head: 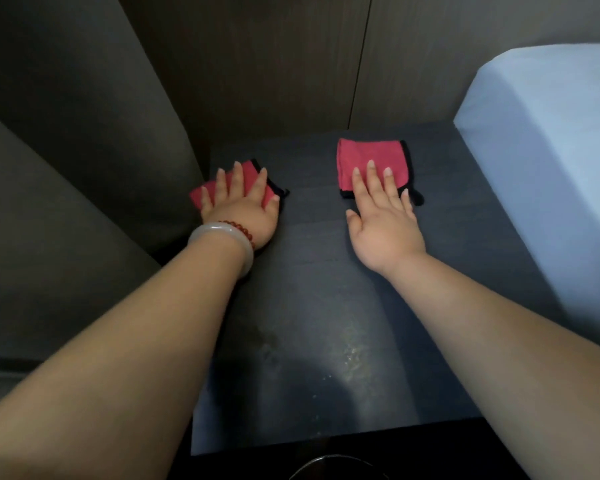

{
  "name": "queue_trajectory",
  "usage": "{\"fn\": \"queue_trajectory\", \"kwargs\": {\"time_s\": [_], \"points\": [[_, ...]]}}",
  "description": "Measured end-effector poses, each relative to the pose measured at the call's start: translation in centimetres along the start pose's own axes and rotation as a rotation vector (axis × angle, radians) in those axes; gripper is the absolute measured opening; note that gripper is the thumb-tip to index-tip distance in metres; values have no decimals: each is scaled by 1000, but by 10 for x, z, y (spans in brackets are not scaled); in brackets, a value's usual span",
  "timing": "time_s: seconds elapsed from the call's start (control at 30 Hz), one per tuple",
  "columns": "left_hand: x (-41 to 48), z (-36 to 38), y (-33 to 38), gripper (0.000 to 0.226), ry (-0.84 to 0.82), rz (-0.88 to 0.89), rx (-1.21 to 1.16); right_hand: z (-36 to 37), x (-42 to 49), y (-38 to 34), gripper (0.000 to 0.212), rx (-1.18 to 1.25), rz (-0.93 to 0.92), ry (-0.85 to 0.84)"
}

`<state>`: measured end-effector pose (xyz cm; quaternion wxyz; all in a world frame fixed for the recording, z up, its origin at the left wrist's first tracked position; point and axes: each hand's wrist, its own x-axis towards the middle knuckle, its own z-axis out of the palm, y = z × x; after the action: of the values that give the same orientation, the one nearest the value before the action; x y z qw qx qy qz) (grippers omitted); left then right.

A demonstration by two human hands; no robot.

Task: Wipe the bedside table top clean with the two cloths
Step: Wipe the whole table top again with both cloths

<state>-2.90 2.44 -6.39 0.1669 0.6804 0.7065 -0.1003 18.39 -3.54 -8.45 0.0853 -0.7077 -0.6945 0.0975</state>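
Cloths [368, 155] [249, 173]: two, under two hands [243, 211] [385, 230]

left cloth [249, 169] lay mostly hidden under the left grip [241, 206], round dark object [340, 468] at 6 o'clock was cut by the edge, bed [551, 150] at 3 o'clock was cropped

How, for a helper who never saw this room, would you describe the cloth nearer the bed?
Find the pale blue bed on the right; the dark bedside table top adjoins it. At its far end, nearest the bed, lies a black-edged red cloth under the right hand's fingertips. Its twin is mostly covered by the left hand; this one shows nearly whole.
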Motion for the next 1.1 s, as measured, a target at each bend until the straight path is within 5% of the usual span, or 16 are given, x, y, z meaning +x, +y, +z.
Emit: {"fn": "queue_trajectory", "kwargs": {"time_s": [0.23, 0.47, 0.67, 0.9, 1.1], "points": [[-89, 52, 20, 61, 192, 333, 59, 2, -15, 2, 58, -48, 64, -27], [-45, 22, -12, 62, 33, 1, 15, -4, -34, 15, 56, -68, 58, -58], [-99, 55, 17, 62, 199, 382, 81, -2, -31, 16, 55, -79, 34, -46], [-22, 16, 20, 62, 45, 14, 11, -3, -31, 16, 54, -65, 31, -29], [-98, 60, 58, 60, 201, 366, 40, -3, -29, 16, 53, -44, 24, -14]]}}
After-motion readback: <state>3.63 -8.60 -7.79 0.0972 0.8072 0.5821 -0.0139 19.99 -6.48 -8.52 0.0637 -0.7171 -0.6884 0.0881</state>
